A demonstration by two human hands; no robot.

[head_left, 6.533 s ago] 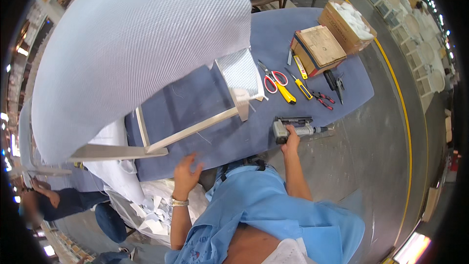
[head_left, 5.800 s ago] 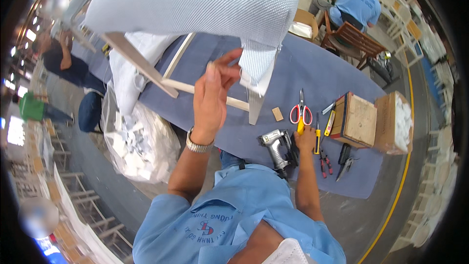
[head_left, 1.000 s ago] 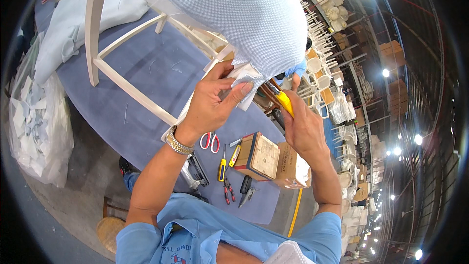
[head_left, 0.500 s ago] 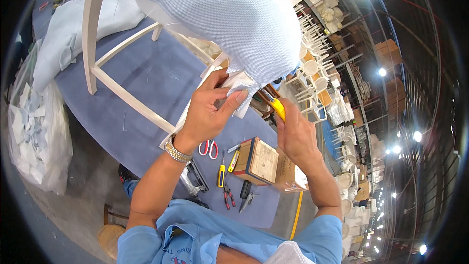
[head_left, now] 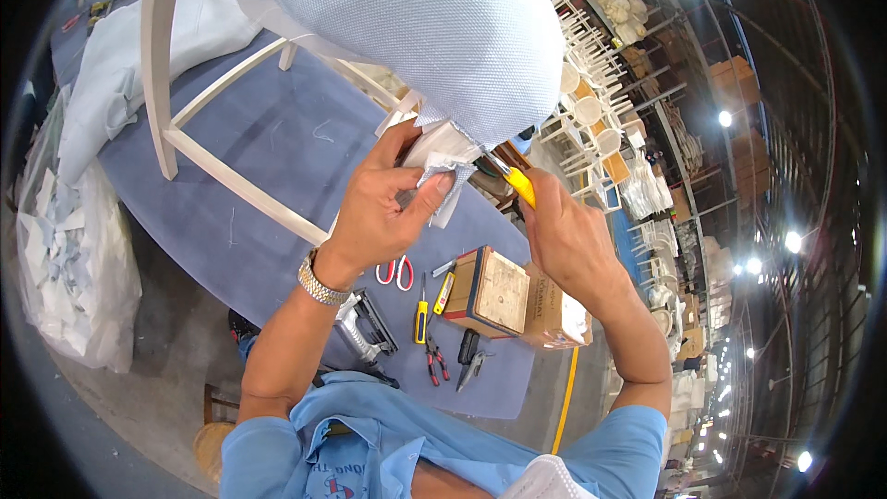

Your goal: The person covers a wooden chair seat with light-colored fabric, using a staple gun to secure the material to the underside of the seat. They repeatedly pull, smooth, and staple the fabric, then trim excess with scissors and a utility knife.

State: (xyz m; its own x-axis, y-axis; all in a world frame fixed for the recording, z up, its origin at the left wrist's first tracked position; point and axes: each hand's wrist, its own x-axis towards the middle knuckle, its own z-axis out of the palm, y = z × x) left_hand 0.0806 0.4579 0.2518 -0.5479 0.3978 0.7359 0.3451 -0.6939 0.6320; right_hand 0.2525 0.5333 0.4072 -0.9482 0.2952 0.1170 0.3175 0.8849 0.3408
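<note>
A light blue woven chair seat (head_left: pixel 462 32), with its pale wooden frame (head_left: pixel 159 65), lies tipped on the table in front of me. My left hand (head_left: pixel 383 203), wearing a metal watch, pinches a loose fabric flap (head_left: pixel 445 174) at the cover's edge between thumb and fingers. White lining shows under the flap. My right hand (head_left: pixel 573 236) grips a yellow-handled knife (head_left: pixel 520 187). Its metal end meets the cover's lower edge just right of the flap; the tip is hidden by the fabric.
On the blue table (head_left: pixel 249 176) lie red-handled scissors (head_left: pixel 395 273), a staple gun (head_left: pixel 368 328), a yellow screwdriver (head_left: pixel 421 322), a yellow cutter (head_left: pixel 444 293) and pliers (head_left: pixel 436 362). Boxes (head_left: pixel 490 291) stand at the right edge. A bag of scraps (head_left: pixel 78 268) sits at left.
The fabric flap hangs further from the cover, and my left hand has drawn it slightly down and left. The right hand and knife have shifted slightly; more of the metal end shows.
</note>
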